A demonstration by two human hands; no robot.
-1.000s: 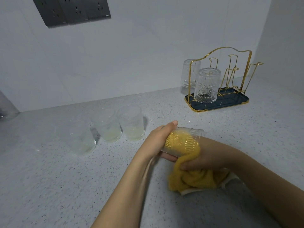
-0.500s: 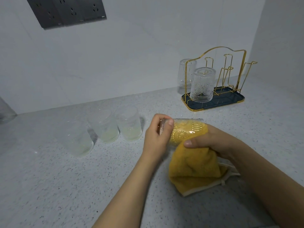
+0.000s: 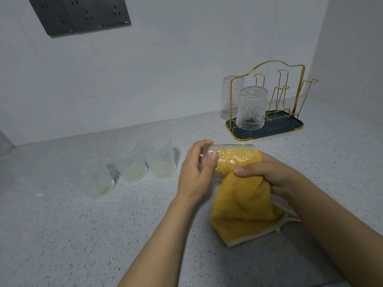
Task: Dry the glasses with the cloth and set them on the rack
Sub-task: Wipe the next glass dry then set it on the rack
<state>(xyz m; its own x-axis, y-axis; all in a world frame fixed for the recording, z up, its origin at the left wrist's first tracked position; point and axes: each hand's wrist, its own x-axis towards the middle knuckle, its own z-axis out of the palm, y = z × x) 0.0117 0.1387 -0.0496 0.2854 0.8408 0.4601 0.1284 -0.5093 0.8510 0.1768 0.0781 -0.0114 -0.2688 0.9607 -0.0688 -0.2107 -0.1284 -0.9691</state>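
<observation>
Above the counter (image 3: 62,235), left fingers (image 3: 209,160) grip glass (image 3: 232,157), right fingers (image 3: 242,170) cloth (image 3: 242,201).

No text, number or brand can be read anywhere. The dark socket panel (image 3: 79,15) on the wall carries tiny pale marks at the lower right corners of its plates, but they are too small and blurred to make out. The glasses bear only pressed patterns, with no lettering, and the yellow cloth (image 3: 243,200) shows no label.
</observation>
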